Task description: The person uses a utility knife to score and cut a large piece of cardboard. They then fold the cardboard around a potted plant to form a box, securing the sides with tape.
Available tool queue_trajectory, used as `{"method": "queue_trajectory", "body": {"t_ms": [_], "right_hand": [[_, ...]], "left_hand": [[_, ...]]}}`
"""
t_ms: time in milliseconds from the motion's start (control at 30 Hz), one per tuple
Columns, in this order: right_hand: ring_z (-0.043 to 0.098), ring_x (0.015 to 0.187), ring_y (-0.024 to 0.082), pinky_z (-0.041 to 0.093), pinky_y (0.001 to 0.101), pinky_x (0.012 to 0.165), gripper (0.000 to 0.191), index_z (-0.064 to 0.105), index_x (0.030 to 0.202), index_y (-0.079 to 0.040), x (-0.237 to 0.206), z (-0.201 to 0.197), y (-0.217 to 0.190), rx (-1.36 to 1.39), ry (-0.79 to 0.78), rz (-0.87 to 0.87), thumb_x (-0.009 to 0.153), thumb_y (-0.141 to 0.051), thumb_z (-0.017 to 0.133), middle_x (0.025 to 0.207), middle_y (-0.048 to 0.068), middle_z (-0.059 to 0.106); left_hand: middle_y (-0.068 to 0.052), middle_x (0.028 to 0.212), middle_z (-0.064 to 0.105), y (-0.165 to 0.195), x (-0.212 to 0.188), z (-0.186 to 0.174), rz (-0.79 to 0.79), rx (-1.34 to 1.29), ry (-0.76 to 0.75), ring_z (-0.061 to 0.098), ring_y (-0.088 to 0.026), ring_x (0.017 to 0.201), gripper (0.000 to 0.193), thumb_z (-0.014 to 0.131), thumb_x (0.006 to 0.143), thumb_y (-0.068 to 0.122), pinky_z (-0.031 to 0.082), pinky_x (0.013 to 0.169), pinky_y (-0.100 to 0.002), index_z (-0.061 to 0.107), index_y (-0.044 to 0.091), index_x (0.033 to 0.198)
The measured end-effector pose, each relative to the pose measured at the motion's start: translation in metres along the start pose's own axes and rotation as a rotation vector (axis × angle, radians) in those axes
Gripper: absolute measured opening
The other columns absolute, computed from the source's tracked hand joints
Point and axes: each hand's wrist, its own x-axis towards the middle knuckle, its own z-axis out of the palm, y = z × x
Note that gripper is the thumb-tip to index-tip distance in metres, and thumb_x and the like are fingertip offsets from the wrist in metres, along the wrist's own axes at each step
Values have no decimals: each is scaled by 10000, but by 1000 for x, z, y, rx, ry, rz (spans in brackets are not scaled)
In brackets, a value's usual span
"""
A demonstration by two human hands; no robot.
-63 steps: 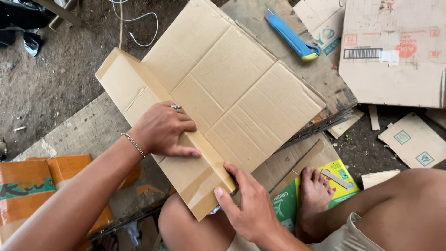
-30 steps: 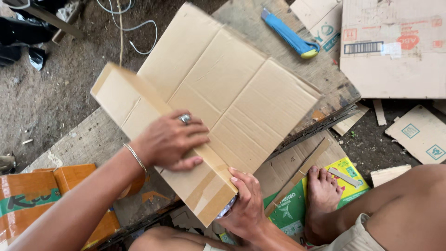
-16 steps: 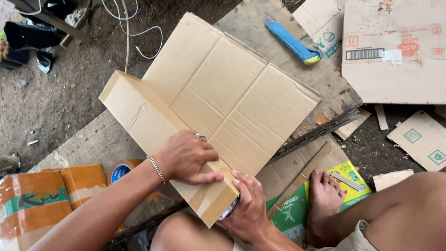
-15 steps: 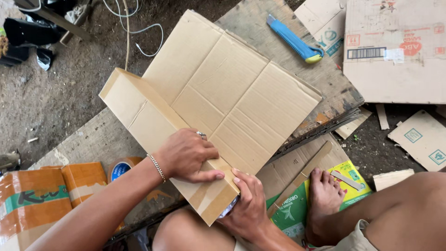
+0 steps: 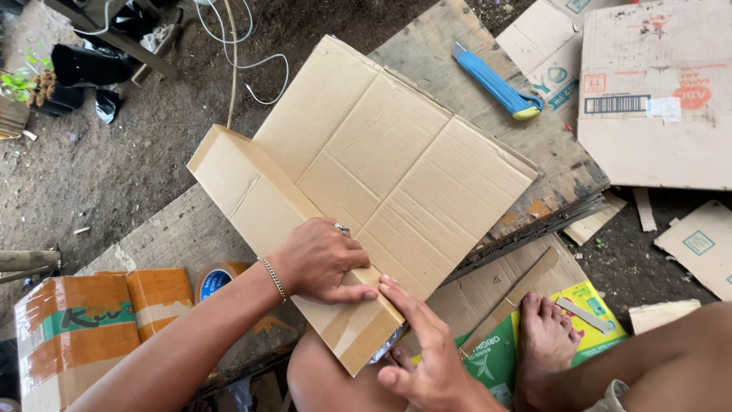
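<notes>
Here the right hand point(image 5: 427, 358) pinches the near corner of the folded cardboard flap point(image 5: 293, 236), the left hand point(image 5: 324, 259) presses flat and open on the same flap beside it, the cardboard sheet point(image 5: 396, 164) lies on the wooden board point(image 5: 473, 107), and farther off rests a blue utility knife point(image 5: 496, 82).

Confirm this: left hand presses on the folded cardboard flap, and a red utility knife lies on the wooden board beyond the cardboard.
Not quite. The head view shows the utility knife is blue, not red. The left hand does press on the folded cardboard flap, and the knife lies on the wooden board.
</notes>
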Motion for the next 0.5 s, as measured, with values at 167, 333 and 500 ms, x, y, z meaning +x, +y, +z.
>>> {"method": "queue_trajectory", "body": {"t_ms": [167, 333, 500], "right_hand": [[690, 1237, 359, 532, 391, 1015, 758, 584, 1372, 4, 13, 13, -15, -168, 129, 206, 762, -402, 777, 1367, 226, 669], [714, 1139, 376, 560, 403, 944, 747, 580, 1374, 2, 19, 9, -26, -204, 125, 196, 758, -367, 787, 1276, 252, 688], [744, 1082, 378, 585, 406, 907, 705, 594, 1353, -19, 22, 6, -30, -207, 109, 196, 760, -350, 780, 1235, 244, 718]], "left_hand": [[-74, 664, 684, 2, -4, 5, -65, 32, -107, 664, -296, 653, 569, 573, 890, 647, 492, 663, -424, 693, 124, 700], [-67, 759, 724, -8, -14, -3, -18, -19, 86, 681, -280, 717, 544, 618, 855, 639, 497, 708, -417, 738, 110, 817], [-68, 842, 751, -45, -36, -17, -148, 85, 192, 701, -248, 834, 518, 649, 848, 616, 486, 818, -417, 744, 107, 840]]}}
